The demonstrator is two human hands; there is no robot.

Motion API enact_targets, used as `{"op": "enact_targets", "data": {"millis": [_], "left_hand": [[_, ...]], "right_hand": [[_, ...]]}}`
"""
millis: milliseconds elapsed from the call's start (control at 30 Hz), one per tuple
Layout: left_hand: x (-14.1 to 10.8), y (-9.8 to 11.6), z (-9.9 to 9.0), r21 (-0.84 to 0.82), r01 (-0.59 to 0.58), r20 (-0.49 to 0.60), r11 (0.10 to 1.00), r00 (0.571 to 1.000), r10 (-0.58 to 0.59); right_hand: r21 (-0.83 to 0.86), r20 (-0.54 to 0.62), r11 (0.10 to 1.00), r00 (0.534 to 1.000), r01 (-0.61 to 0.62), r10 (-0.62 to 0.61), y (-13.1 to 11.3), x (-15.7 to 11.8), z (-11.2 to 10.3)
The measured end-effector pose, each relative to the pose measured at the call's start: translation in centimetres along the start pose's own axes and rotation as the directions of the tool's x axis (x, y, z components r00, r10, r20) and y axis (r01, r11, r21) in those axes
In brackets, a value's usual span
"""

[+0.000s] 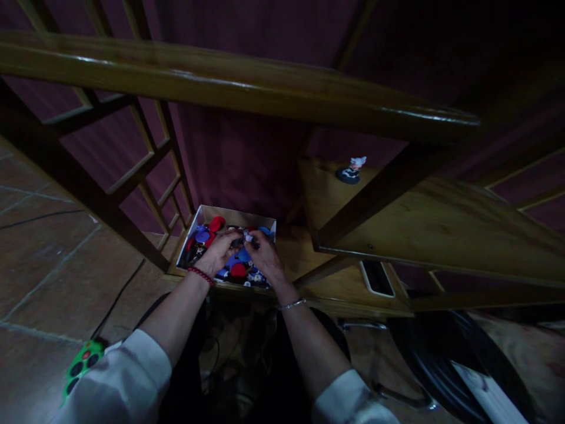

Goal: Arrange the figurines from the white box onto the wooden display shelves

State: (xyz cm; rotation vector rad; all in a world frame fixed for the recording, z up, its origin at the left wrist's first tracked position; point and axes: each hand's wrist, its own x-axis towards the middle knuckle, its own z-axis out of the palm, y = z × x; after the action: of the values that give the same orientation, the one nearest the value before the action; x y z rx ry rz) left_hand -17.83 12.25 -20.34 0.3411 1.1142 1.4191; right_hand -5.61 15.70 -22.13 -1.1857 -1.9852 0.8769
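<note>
Both of my hands meet over a white box [182,252] filled with several small figures and round bases in red, blue and purple. My left hand [221,250], with a red bead bracelet at the wrist, has its fingers closed on a small figure [248,237] with a whitish top and a dark lower part. From the other side my right hand [263,254], below which a silver bracelet circles the wrist, pinches the same figure. On the wooden shelf to the right stands another small figure [353,169], white on top, on a dark round base.
A wooden rail [238,88] crosses above my hands, and lattice bars rise on the left. A phone [378,278] lies on the lower shelf at right. A green object [83,365] and a black cable are on the tiled floor.
</note>
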Motion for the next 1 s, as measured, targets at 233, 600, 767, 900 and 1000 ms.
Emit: {"op": "enact_targets", "data": {"millis": [233, 600, 767, 900, 1000], "left_hand": [[0.0, 0.3, -0.2, 0.05, 0.142, -0.056, 0.989, 0.989, -0.139], [0.2, -0.1, -0.4, 0.02, 0.247, -0.055, 0.969, 0.968, -0.246], [0.6, -0.8, -0.7, -0.061, 0.249, -0.058, 0.967, 0.966, -0.252], [0.7, -1.0, -0.7, -0.083, 0.265, -0.063, 0.961, 0.961, -0.27], [0.5, -1.0, -0.7, -0.101, 0.284, -0.059, 0.953, 0.955, -0.291]], "right_hand": [[-0.019, -0.04, 0.997, 0.996, -0.081, 0.08, 0.1, 0.2, -0.1], [0.089, -0.023, 0.98, 0.983, -0.177, 0.18, 1.2, 0.5, 0.4], [0.132, -0.032, 0.968, 0.975, -0.216, 0.222, 1.9, 0.8, 0.7], [0.175, -0.013, 0.954, 0.968, -0.243, 0.249, 2.3, 0.9, 1.1], [0.219, -0.02, 0.942, 0.964, -0.256, 0.266, 2.8, 1.0, 1.4]]}}
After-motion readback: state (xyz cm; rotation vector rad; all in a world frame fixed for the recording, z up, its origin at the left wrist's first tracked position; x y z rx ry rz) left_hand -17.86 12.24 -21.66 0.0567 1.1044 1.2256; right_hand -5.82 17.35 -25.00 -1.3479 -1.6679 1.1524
